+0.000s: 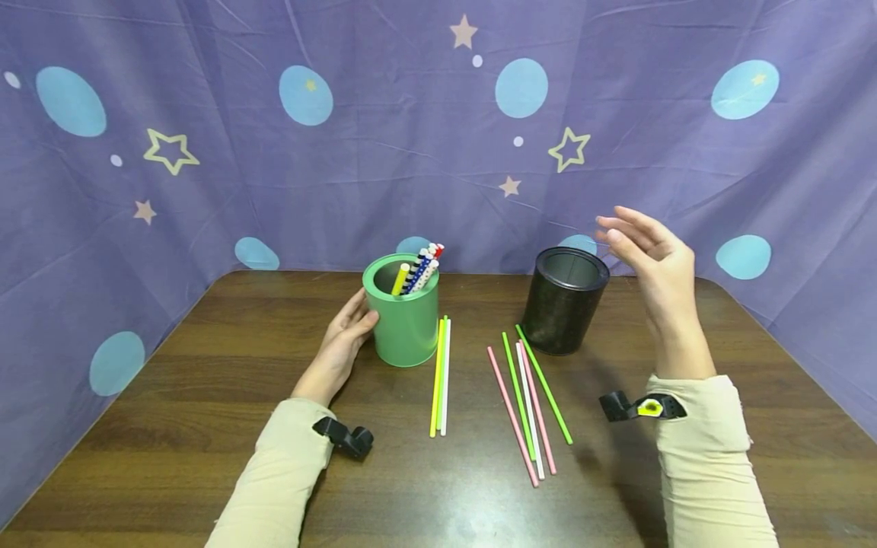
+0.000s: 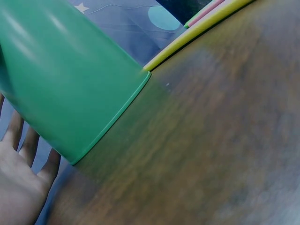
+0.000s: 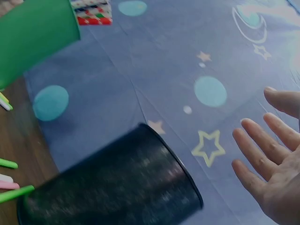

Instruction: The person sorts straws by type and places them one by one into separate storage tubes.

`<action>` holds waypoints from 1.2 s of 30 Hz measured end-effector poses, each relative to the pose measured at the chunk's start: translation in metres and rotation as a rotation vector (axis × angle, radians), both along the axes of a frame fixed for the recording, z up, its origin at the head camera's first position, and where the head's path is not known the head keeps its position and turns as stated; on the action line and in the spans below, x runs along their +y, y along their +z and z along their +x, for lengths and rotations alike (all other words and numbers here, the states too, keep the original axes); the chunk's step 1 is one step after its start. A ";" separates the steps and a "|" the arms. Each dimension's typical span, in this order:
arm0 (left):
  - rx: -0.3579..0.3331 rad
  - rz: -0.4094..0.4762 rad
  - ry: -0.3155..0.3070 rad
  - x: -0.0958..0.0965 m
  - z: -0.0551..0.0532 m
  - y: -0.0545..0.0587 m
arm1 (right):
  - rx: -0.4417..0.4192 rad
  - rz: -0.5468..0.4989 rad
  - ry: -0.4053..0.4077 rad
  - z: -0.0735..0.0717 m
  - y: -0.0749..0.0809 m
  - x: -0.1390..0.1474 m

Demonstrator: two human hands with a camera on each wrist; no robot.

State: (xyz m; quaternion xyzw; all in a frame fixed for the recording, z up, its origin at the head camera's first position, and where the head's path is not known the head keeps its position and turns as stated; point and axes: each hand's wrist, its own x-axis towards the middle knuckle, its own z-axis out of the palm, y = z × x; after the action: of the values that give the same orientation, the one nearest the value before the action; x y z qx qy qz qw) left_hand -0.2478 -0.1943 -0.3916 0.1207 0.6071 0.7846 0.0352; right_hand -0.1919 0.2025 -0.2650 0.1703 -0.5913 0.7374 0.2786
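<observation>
A green can (image 1: 406, 331) stands at the middle left of the table with several patterned paper straws (image 1: 421, 270) and a yellow one leaning in it. My left hand (image 1: 340, 342) holds its left side, thumb in front and fingers behind. To the right is a black can (image 1: 558, 316), nothing visible in the part of its inside that shows. My right hand (image 1: 654, 266) is raised beside and above that can's rim, fingers spread loosely, holding nothing; the right wrist view shows its palm and fingers (image 3: 267, 150) apart from the can.
Three straws, yellow, green and white (image 1: 441, 380), lie right of the green can. Several pink, green and white straws (image 1: 527, 411) lie in front of the black can, one green straw close to its base. A purple patterned cloth (image 1: 411, 152) hangs behind the wooden table (image 1: 384, 487).
</observation>
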 end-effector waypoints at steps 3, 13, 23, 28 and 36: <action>-0.002 -0.001 0.001 0.000 0.001 0.000 | 0.000 -0.014 0.021 -0.001 -0.003 0.010; 0.007 0.001 0.011 0.001 0.000 0.000 | -0.096 0.069 0.151 -0.009 -0.026 0.039; 0.006 0.010 0.007 0.001 -0.002 0.000 | -0.301 0.274 0.229 -0.021 -0.053 0.059; 0.002 0.010 0.003 0.001 -0.001 0.001 | -0.384 0.344 0.270 -0.025 -0.062 0.061; 0.003 0.008 0.009 0.001 -0.001 0.000 | -0.388 0.294 0.347 -0.031 -0.074 0.056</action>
State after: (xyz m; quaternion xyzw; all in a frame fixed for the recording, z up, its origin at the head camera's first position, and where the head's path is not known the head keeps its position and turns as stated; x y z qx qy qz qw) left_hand -0.2490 -0.1937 -0.3913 0.1191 0.6045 0.7871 0.0304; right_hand -0.2225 0.2585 -0.3391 0.1631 -0.6961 0.6992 0.0027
